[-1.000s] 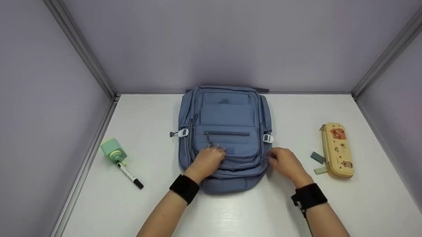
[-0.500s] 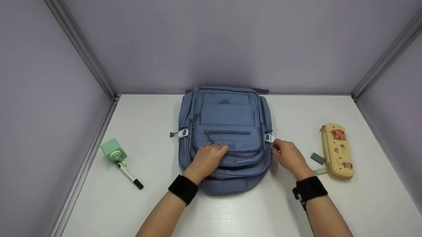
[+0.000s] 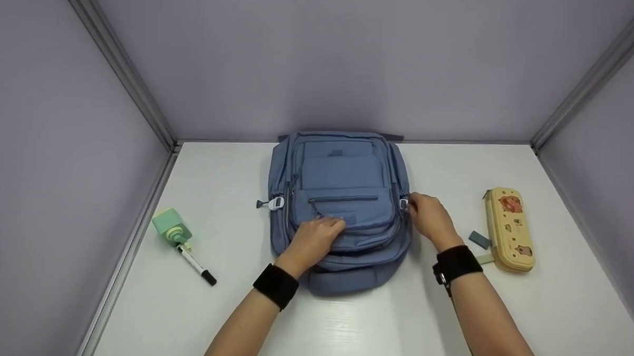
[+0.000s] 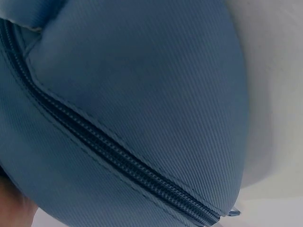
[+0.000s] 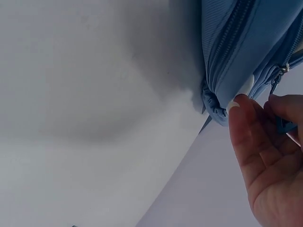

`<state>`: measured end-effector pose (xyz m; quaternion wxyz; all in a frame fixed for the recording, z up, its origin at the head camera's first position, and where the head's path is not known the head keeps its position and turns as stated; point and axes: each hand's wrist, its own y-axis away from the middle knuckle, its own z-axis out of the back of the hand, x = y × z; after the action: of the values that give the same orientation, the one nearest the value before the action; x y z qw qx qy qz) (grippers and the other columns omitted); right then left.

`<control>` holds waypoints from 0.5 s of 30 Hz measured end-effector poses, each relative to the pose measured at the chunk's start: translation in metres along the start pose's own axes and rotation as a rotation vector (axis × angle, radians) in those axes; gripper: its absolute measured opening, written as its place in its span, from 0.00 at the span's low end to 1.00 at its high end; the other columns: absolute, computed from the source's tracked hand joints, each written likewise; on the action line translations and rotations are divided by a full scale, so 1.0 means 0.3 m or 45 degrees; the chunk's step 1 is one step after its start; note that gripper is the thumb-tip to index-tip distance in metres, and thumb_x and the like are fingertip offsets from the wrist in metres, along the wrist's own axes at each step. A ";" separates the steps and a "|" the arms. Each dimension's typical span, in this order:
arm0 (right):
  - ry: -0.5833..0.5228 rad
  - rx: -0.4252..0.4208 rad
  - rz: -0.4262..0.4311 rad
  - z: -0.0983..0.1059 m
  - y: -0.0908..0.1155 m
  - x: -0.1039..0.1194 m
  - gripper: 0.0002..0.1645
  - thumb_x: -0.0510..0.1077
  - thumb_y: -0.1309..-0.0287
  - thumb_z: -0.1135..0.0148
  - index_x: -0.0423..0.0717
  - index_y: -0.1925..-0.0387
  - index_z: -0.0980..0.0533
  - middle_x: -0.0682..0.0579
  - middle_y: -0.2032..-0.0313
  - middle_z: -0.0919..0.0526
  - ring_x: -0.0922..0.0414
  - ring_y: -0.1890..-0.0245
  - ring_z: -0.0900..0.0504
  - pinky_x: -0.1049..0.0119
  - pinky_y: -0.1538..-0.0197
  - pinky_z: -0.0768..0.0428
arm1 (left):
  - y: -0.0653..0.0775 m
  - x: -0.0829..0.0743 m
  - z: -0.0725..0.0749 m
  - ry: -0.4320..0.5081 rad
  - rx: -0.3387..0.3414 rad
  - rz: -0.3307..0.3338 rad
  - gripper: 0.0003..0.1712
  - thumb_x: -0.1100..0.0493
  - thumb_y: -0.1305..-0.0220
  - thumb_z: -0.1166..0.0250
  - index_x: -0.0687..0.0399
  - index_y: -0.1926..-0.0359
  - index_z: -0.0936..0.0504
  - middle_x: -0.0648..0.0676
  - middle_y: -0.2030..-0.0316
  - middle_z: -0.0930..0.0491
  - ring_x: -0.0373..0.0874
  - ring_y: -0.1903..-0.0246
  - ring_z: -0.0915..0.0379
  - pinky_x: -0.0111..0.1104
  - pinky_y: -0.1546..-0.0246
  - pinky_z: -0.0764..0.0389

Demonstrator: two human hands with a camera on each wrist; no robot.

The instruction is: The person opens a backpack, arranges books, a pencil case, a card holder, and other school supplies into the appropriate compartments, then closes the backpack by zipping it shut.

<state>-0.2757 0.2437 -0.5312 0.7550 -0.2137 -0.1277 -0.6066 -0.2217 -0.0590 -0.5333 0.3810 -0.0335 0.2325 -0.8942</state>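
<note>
A blue backpack (image 3: 343, 171) lies front side up in the middle of the white table. My left hand (image 3: 312, 241) grips its lower front pocket, fingers curled at the cloth. In the left wrist view only a blurred bit of that hand (image 4: 15, 208) shows beside the bag's zipped bottom (image 4: 137, 109). At the right side my right hand (image 3: 432, 219) pinches a blue zipper pull (image 5: 285, 126) between thumb and fingers, close to the white side buckle (image 3: 403, 204). The zipper slider (image 5: 284, 69) sits just above the fingertips, and some pale lining shows beyond it.
To the right lie a yellow pencil case (image 3: 513, 229) with animal pictures, a dark green block (image 3: 479, 239) and a pale green one (image 3: 486, 258). On the left are a green boxy object (image 3: 172, 225) and a white marker (image 3: 192, 260) with black cap. Grey walls (image 3: 342, 63) enclose the table.
My right hand has moved up along the bag's right side with the zipper pull, to the buckle. My left hand has shifted slightly right, and the front pocket is more rumpled.
</note>
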 end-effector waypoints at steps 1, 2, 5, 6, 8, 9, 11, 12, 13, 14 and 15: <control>-0.002 -0.008 -0.006 0.003 0.000 -0.001 0.06 0.36 0.35 0.44 0.37 0.65 0.23 0.42 0.68 0.18 0.46 0.68 0.20 0.50 0.65 0.23 | -0.002 -0.001 -0.001 -0.012 -0.005 0.004 0.11 0.75 0.36 0.44 0.55 0.62 0.24 0.51 0.62 0.16 0.48 0.65 0.18 0.40 0.75 0.19; -0.005 -0.016 -0.010 0.007 0.002 -0.002 0.05 0.36 0.36 0.44 0.37 0.67 0.23 0.43 0.70 0.19 0.47 0.70 0.20 0.51 0.66 0.24 | -0.004 -0.002 -0.003 -0.028 -0.013 0.008 0.11 0.75 0.37 0.44 0.55 0.62 0.24 0.52 0.63 0.16 0.48 0.66 0.18 0.40 0.77 0.20; -0.071 -0.026 -0.002 0.023 0.015 0.000 0.05 0.35 0.42 0.42 0.39 0.74 0.25 0.46 0.76 0.21 0.51 0.76 0.24 0.56 0.72 0.27 | -0.008 -0.005 -0.008 -0.073 -0.030 0.019 0.09 0.74 0.38 0.43 0.56 0.65 0.27 0.52 0.67 0.17 0.49 0.71 0.19 0.40 0.81 0.22; -0.118 -0.014 0.009 0.031 0.020 0.004 0.06 0.34 0.44 0.42 0.39 0.75 0.25 0.47 0.77 0.21 0.52 0.78 0.25 0.58 0.73 0.27 | -0.009 -0.005 -0.010 -0.086 -0.030 0.022 0.09 0.74 0.38 0.42 0.57 0.65 0.27 0.53 0.68 0.17 0.49 0.72 0.19 0.40 0.81 0.22; -0.229 0.031 0.035 0.049 0.032 0.017 0.07 0.32 0.46 0.41 0.40 0.78 0.25 0.49 0.78 0.21 0.56 0.79 0.25 0.62 0.74 0.27 | -0.009 -0.007 -0.012 -0.109 -0.029 0.023 0.08 0.74 0.39 0.42 0.57 0.65 0.27 0.53 0.68 0.17 0.49 0.72 0.18 0.40 0.81 0.21; -0.285 0.058 0.047 0.059 0.037 0.025 0.07 0.31 0.48 0.40 0.40 0.78 0.24 0.50 0.78 0.20 0.57 0.80 0.25 0.63 0.74 0.26 | -0.009 -0.008 -0.013 -0.115 -0.026 0.025 0.08 0.74 0.39 0.42 0.58 0.65 0.26 0.53 0.68 0.17 0.49 0.72 0.18 0.40 0.81 0.21; -0.376 0.121 0.066 0.079 0.047 0.042 0.07 0.30 0.50 0.40 0.40 0.79 0.22 0.50 0.78 0.19 0.58 0.80 0.25 0.65 0.75 0.26 | -0.009 -0.009 -0.014 -0.123 -0.023 0.026 0.07 0.73 0.38 0.42 0.58 0.64 0.26 0.54 0.68 0.17 0.50 0.72 0.18 0.41 0.81 0.21; -0.402 0.153 0.075 0.089 0.050 0.049 0.06 0.30 0.51 0.40 0.40 0.79 0.22 0.50 0.78 0.19 0.58 0.80 0.24 0.66 0.75 0.26 | -0.008 -0.009 -0.015 -0.123 -0.022 0.024 0.07 0.73 0.38 0.42 0.58 0.64 0.26 0.54 0.68 0.17 0.50 0.72 0.18 0.41 0.81 0.21; -0.418 0.177 0.076 0.097 0.053 0.054 0.06 0.30 0.52 0.40 0.40 0.79 0.21 0.50 0.78 0.18 0.58 0.80 0.24 0.66 0.75 0.26 | -0.008 -0.009 -0.016 -0.121 -0.019 0.022 0.07 0.73 0.38 0.42 0.58 0.64 0.25 0.54 0.68 0.17 0.50 0.72 0.18 0.41 0.81 0.21; -0.438 0.197 0.071 0.105 0.054 0.056 0.06 0.30 0.51 0.40 0.40 0.78 0.21 0.50 0.77 0.17 0.59 0.79 0.23 0.67 0.74 0.25 | -0.007 -0.009 -0.017 -0.114 -0.015 0.019 0.07 0.73 0.37 0.42 0.58 0.63 0.25 0.54 0.67 0.17 0.50 0.72 0.18 0.41 0.81 0.21; -0.464 0.206 0.056 0.111 0.054 0.057 0.06 0.29 0.50 0.40 0.39 0.78 0.22 0.49 0.76 0.16 0.59 0.78 0.21 0.67 0.73 0.24 | -0.005 -0.009 -0.019 -0.105 -0.013 0.014 0.07 0.73 0.37 0.43 0.57 0.63 0.25 0.54 0.67 0.17 0.49 0.72 0.18 0.41 0.80 0.21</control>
<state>-0.2538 0.2476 -0.4972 0.7472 -0.2612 -0.3060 -0.5291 -0.2223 -0.0539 -0.5375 0.3950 -0.0712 0.2213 -0.8888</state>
